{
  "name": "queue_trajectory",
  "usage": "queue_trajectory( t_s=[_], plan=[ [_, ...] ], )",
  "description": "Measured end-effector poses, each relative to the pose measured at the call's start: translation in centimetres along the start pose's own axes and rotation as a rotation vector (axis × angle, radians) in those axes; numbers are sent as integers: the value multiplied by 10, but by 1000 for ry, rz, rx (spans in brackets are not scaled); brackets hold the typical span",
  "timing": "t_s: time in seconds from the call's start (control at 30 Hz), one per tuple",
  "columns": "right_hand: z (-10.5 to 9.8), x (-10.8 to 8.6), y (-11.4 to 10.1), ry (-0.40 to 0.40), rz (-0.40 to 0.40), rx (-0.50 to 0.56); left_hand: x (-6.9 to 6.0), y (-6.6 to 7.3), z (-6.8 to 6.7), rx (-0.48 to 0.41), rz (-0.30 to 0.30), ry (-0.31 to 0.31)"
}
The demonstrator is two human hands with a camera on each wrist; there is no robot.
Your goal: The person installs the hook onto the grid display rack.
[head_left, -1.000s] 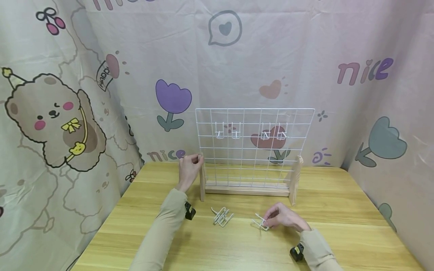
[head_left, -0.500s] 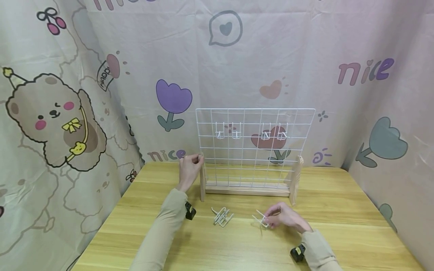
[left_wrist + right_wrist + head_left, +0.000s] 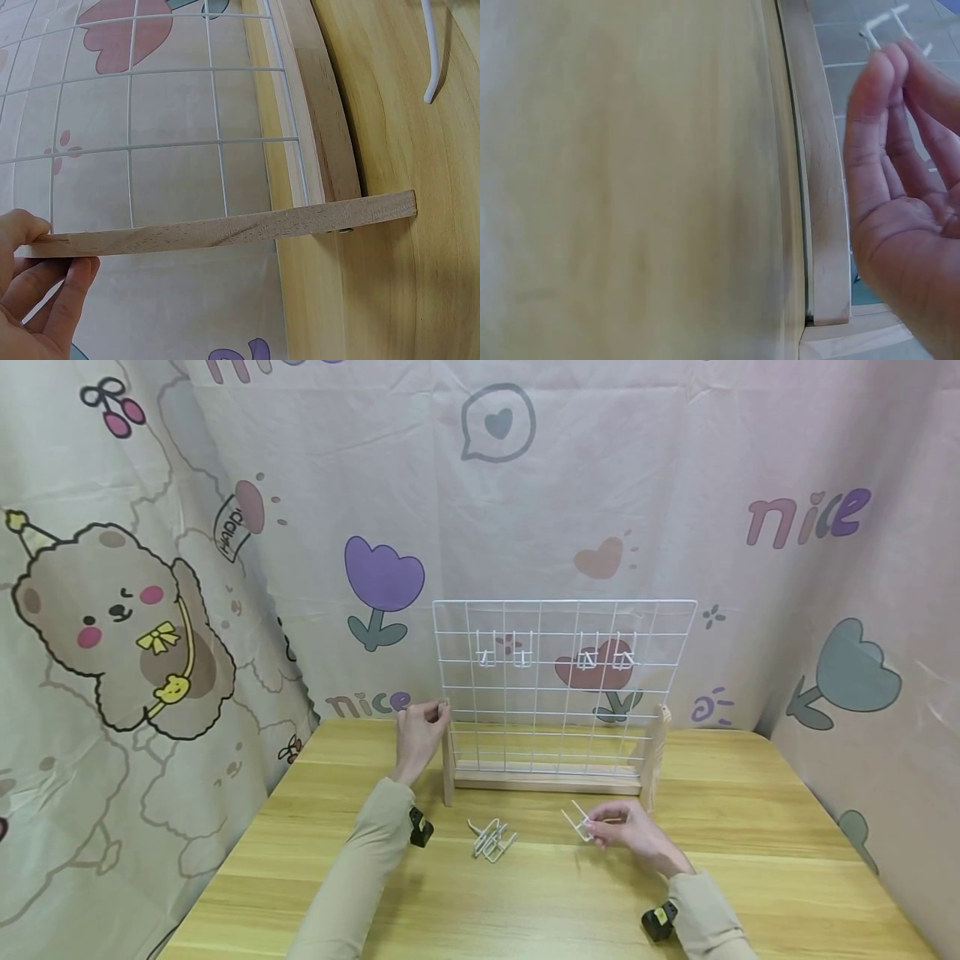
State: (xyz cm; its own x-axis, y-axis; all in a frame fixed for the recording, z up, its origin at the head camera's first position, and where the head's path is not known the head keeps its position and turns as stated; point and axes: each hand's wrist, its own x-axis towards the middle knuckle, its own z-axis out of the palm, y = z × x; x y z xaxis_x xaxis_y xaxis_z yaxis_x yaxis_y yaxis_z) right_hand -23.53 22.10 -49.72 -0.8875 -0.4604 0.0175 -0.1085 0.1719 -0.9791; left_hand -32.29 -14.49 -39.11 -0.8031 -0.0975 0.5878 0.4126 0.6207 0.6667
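Note:
My left hand (image 3: 418, 739) pinches the top of the left wooden upright (image 3: 225, 231) of a stand holding a white wire grid (image 3: 562, 688). In the left wrist view, thumb and fingers press opposite faces of that upright. My right hand (image 3: 633, 831) pinches a white wire hook (image 3: 576, 828) between thumb and fingertips, above the table in front of the stand. Two prongs of the hook point up and left; the fingertips hide part of it. Several white hooks (image 3: 486, 658) hang in a row on the upper grid. More loose hooks (image 3: 491, 841) lie heaped on the table.
The stand has a wooden base bar (image 3: 547, 779) and a right upright (image 3: 654, 760). It stands toward the back of the wood-grain table (image 3: 750, 843). A printed curtain (image 3: 315, 468) encloses the back and sides.
My right hand has raised the hook off the tabletop, moving it slightly away from me and tilting its prongs upward. My left hand stays on the upright, and the heaped hooks have not moved.

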Motion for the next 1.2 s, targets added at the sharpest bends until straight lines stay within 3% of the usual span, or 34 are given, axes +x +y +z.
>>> queue_trajectory(
  t_s=[0.33, 0.77, 1.2],
  plan=[
    [1, 3, 0, 159, -84, 82, -1, 0, 0, 2, -12, 5],
    [2, 4, -4, 368, -222, 404, -1, 0, -1, 1, -11, 2],
    [1, 7, -9, 543, -322, 564, -1, 0, 0, -3, -21, 0]
  ],
)
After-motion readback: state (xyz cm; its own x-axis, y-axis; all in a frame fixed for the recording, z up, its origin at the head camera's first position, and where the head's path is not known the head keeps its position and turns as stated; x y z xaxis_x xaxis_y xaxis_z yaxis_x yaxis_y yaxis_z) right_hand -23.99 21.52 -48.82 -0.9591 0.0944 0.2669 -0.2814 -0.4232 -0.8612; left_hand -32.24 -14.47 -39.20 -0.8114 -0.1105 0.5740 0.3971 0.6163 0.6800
